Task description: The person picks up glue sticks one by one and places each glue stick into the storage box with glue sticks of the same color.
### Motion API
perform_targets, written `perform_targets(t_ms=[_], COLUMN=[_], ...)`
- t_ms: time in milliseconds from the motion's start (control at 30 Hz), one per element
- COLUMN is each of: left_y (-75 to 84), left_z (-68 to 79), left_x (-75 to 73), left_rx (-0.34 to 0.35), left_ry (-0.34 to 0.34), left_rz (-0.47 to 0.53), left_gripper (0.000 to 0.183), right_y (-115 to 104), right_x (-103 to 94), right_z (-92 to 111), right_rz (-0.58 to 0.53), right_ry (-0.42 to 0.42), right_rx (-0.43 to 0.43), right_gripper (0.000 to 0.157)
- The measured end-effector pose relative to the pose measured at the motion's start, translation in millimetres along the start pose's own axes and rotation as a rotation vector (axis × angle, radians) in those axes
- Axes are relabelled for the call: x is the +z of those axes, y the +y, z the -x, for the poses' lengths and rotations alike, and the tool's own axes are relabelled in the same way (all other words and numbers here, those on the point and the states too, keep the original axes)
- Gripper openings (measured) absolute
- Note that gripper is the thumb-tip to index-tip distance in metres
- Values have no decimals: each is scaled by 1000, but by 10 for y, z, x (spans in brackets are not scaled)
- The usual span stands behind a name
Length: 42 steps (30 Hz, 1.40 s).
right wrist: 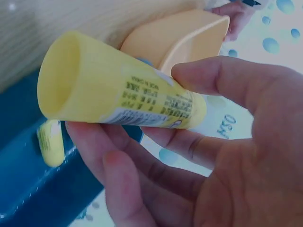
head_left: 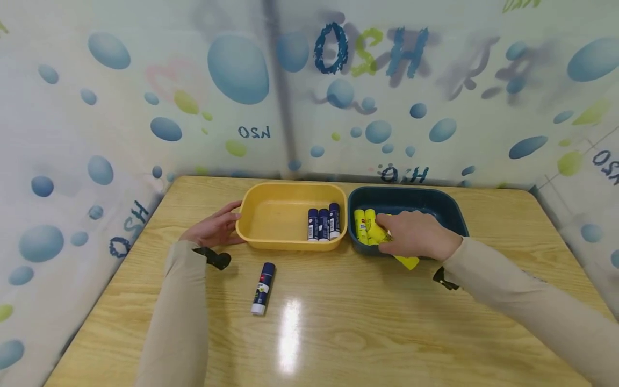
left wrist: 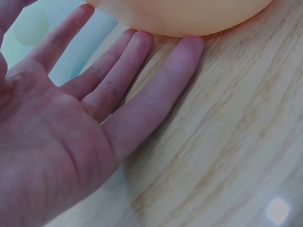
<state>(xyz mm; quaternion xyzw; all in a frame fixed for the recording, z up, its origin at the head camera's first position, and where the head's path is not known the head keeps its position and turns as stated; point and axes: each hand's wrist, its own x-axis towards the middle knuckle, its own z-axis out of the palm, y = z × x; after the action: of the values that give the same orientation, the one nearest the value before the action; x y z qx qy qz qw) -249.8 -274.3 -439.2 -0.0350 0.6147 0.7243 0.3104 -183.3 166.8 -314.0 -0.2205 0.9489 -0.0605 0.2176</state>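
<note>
My right hand point(head_left: 418, 234) pinches a yellow glue stick point(right wrist: 128, 90) between thumb and fingers, over the front part of a dark blue bin point(head_left: 452, 215). Inside that bin, at its left end, stand or lean yellow glue sticks point(head_left: 360, 226), partly hidden by the hand. Extended fingers of my left hand point(head_left: 213, 226) touch the left end of a yellow-orange bin point(head_left: 271, 244); the left wrist view shows the fingertips point(left wrist: 191, 45) against its wall. Three dark blue glue sticks point(head_left: 323, 224) are in its right end. Another dark blue glue stick point(head_left: 263, 289) lies on the table in front of it.
Both bins sit side by side near the back of a wooden table point(head_left: 348, 328). A white sheet point(head_left: 309, 107) printed with blue and green bubbles hangs right behind the table and along its sides.
</note>
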Motion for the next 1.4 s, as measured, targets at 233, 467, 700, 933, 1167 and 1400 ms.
perform_targets(t_ms=[233, 467, 700, 933, 1167, 1400], left_y=[-4, 6, 6, -6, -11, -18], left_z=[-1, 17, 22, 12, 15, 14], left_x=[5, 1, -6, -18, -9, -24], left_rx=[-9, -19, -18, -9, -9, -9], left_ry=[-6, 7, 14, -2, 3, -8], left_rz=[-10, -3, 31, 26, 72, 78], left_gripper=[57, 59, 57, 56, 55, 54], right_y=[197, 488, 727, 829, 858, 868], right_x=[-83, -148, -117, -66, 8, 68], right_z=[-31, -221, -487, -693, -817, -843], right_rz=[2, -39, -150, -269, -379, -422], right_ry=[34, -5, -117, -245, -326, -386], right_rx=[13, 89, 206, 255, 322, 364], right_gripper=[23, 22, 27, 31, 41, 37])
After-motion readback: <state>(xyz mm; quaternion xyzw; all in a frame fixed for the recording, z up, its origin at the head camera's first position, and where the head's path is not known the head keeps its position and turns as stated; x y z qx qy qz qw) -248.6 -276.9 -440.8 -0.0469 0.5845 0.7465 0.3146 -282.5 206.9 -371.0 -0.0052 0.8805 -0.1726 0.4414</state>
